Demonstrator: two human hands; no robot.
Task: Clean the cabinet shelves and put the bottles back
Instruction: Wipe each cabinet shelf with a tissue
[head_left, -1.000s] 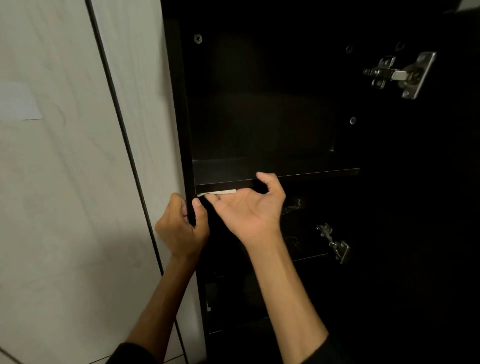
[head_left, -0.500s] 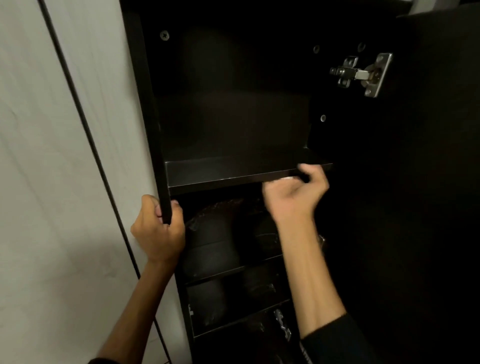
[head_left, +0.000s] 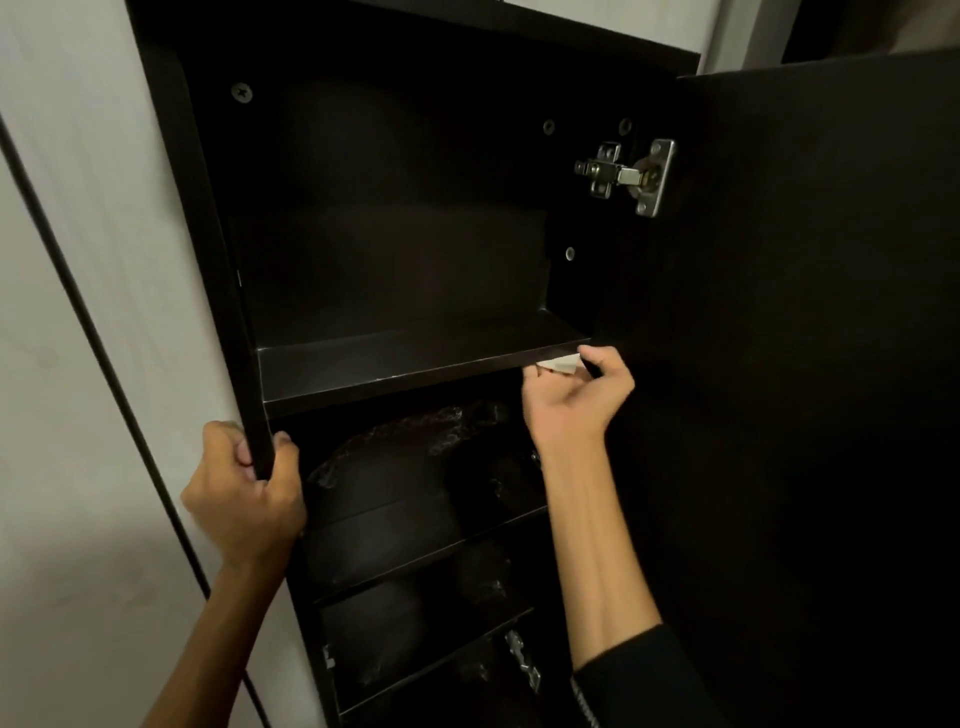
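- Dark-wood cabinet (head_left: 208, 218): left hand (head_left: 244, 499) in a clenched grip round its front left edge.
- Right hand (head_left: 571, 397): grip pinching a white cloth (head_left: 560, 364) against the top shelf (head_left: 405, 358) front edge, far right.
- Change: cloth was near the shelf's left end a second ago.

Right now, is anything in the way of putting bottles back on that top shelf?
Nothing visible. The top shelf looks bare, and the door is swung open. The right hand only holds a white cloth at its front edge.
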